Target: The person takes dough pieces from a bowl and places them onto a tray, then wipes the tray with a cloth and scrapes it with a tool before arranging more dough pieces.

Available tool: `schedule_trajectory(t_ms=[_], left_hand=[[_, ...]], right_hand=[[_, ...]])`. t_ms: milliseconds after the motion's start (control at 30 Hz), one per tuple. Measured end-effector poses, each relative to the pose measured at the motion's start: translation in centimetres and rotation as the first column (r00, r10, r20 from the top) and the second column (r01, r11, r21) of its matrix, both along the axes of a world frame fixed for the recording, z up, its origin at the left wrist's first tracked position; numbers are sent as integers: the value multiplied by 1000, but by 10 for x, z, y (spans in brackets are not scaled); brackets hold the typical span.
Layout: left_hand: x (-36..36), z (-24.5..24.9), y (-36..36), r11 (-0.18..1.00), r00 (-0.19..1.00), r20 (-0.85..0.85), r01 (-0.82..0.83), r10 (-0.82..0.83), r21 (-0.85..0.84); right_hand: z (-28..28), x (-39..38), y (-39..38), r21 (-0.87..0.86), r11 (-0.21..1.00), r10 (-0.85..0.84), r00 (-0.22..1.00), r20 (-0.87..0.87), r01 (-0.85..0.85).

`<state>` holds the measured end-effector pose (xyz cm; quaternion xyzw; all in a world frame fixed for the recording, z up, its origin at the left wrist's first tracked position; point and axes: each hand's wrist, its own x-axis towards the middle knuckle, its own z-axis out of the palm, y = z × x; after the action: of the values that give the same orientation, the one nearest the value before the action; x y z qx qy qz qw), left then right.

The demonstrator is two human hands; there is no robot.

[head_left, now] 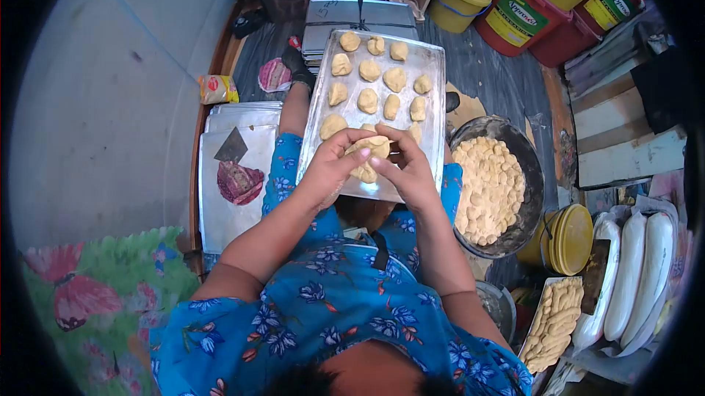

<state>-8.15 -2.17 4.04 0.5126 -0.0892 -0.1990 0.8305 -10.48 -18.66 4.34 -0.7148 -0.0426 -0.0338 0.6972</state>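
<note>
Blue flowered clothing (323,308) is what's closest to the camera, and just past it the left hand (332,167) and right hand (413,174) meet around a dough lump (371,150), over the near end of a metal tray (433,73). If I had to bet on trouble: that dough looks soft and has a fold in it, so thumbs pressing too hard or unevenly could tear it or leave it lopsided. Tray seems propped across the legs (297,110) too, so a shift there might slide the dough pieces (369,70) beyond the grip into each other. As for the grip, both hands are closed in, thumbs on the near side, fingers curled round the far side, pinching the lump between them. Big dark basin (535,176) of more dough (488,187) sits right of the grip, apart from it.
</note>
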Motion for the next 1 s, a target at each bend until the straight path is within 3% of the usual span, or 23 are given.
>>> schedule_trajectory(t_ms=[100,200,300,500,600,700,800,833,900,1000], left_hand=[[-1,-9,5,996,995,97,-1,-7,88],[-4,-4,6,981,989,147,-32,4,190],[-9,-7,9,978,994,104,16,-38,210],[-11,-16,6,966,991,86,74,-98,247],[-6,-20,2,981,999,-15,34,-32,192],[-8,-12,-5,999,987,-152,-52,53,10],[-14,-8,-7,995,992,-124,-20,8,-96],[-14,-10,-7,999,995,-100,-7,2,-48],[-13,-15,-5,999,999,-52,13,-11,50],[-7,-16,3,998,972,-234,23,-7,63]], right_hand=[[-13,2,5,120,993,-5,995,96,-7],[-13,3,4,44,998,-51,987,156,44],[-2,2,-5,-93,993,75,997,10,-74],[-13,2,-5,-18,998,-60,995,-77,59],[0,-2,1,-235,968,-45,981,186,89],[7,-8,9,-272,960,20,954,299,65],[6,-11,9,-238,971,43,974,224,12],[5,-12,9,-212,977,43,981,188,-3],[9,-14,11,-234,966,-39,955,293,112],[14,-25,8,-363,910,-9,883,469,202]])
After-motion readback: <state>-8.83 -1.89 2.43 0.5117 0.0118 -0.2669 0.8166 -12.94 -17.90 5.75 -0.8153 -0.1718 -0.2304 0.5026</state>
